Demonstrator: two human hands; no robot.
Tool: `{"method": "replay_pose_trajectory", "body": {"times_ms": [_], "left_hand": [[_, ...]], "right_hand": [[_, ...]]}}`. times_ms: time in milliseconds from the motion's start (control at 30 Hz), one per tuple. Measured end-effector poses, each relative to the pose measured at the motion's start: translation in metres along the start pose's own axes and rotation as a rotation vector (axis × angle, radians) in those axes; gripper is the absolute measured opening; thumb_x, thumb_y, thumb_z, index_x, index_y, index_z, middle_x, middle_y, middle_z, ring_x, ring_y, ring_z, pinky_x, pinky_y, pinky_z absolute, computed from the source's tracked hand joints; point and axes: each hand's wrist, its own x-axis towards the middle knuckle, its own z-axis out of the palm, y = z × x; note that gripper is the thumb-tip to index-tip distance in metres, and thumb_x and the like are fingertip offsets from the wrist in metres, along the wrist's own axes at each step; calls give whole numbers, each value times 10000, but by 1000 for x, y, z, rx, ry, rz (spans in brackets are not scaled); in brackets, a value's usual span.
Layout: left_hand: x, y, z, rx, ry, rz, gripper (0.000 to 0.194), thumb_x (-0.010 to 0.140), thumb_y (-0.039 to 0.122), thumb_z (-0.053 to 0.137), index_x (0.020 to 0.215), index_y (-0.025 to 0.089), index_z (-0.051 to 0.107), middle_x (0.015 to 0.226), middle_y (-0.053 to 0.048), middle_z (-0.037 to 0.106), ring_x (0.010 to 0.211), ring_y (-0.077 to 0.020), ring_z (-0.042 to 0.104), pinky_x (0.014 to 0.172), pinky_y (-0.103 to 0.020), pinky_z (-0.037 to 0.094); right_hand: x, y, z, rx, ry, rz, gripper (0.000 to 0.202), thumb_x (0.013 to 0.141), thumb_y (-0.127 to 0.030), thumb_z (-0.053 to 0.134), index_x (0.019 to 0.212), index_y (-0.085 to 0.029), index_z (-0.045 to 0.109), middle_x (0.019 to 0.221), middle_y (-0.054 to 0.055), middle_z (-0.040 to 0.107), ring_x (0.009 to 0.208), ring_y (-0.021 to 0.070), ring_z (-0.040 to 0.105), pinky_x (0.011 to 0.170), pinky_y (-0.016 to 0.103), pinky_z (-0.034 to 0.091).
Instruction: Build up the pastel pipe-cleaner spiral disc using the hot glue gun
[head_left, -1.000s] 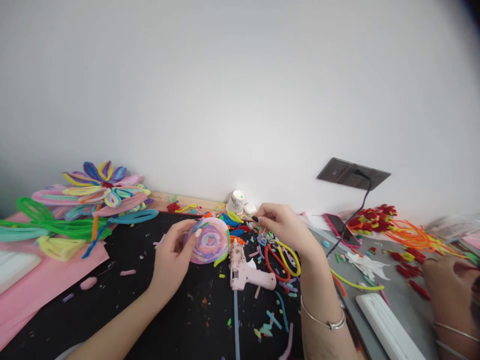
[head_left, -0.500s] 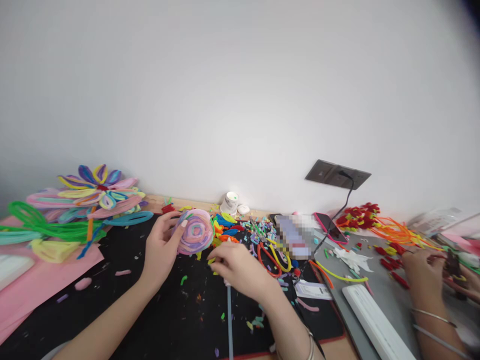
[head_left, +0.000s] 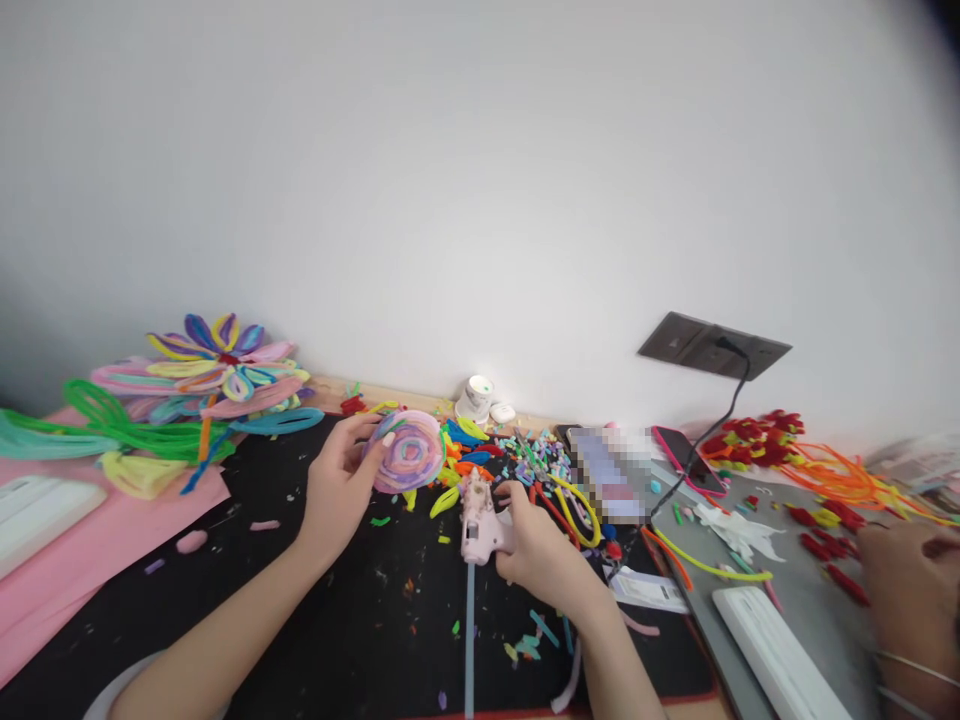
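Note:
A round spiral disc of pink, purple and orange fuzzy stems (head_left: 409,452) is pinched at its left edge by my left hand (head_left: 343,478), thumb on its face. To the right, my right hand (head_left: 531,540) has its fingers around the handle of a pale pink glue gun (head_left: 480,530), which lies over the black mat. A long translucent glue stick (head_left: 469,640) runs from the gun's back toward the near edge. Yellow and orange fuzzy loops (head_left: 447,495) lie just beyond the gun.
Fuzzy-stem flowers (head_left: 225,370) and pink sheets (head_left: 135,520) are at the left. A paper cup (head_left: 475,398) stands by the wall. Rightward are phones (head_left: 686,458), a black cable (head_left: 709,435), a white bar-shaped case (head_left: 776,650) and another person's hand (head_left: 911,585). Small scraps litter the mat.
My right hand has moved from the loops to the glue gun and taken its handle. The view has shifted, and the disc appears farther right, still in my left hand.

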Motion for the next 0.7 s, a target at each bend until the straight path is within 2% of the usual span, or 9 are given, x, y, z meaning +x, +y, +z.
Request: {"method": "replay_pose_trajectory", "body": {"times_ms": [133,233,333,433,533,600,700], "left_hand": [[-3,0,-1,108,-22,64,303,831,377,647,1073,197,618,1028,-67,693,833,-192,681,697,-283,561],[-8,1,-1,217,-71,174,251,845,343,622,1047,196,647,1006,-65,716,828,-197,688,687,-280,563],[-11,2,-2,324,-133,309,197,871,298,581,1019,205,672,980,-53,731,858,-199,690,758,-290,559],[-12,2,-3,368,-148,356,192,880,282,563,1012,206,679,1001,-54,734,900,-206,687,822,-307,549],[-12,4,-2,307,-107,276,201,866,305,590,1016,205,677,992,-56,731,874,-208,688,790,-312,556],[-13,6,0,192,-114,175,216,838,325,635,1012,203,672,972,-53,726,842,-201,687,759,-307,563],[-13,13,4,-64,-202,-16,246,766,335,729,965,201,672,940,-42,719,850,-192,682,756,-290,562]], "right_hand": [[-1,0,-19,142,97,-61,314,665,-135,548,968,-168,624,825,34,664,713,183,589,640,257,427],[-4,6,-29,311,211,15,135,767,-244,525,797,-171,635,671,14,618,580,150,519,536,238,386],[-6,12,-32,439,212,98,297,835,-408,492,701,-169,607,527,-9,518,448,120,387,436,238,304],[-5,12,-33,304,232,113,284,801,-414,545,715,-159,638,583,14,588,498,146,468,485,253,369],[-2,9,-34,147,275,74,278,805,-355,539,876,-142,702,781,57,700,687,211,604,638,289,458],[0,8,-33,96,292,24,297,817,-325,531,974,-144,706,861,65,717,758,221,622,688,290,462],[2,9,-29,15,269,-43,206,810,-281,555,889,-159,701,768,34,688,675,181,581,622,249,419]]}}
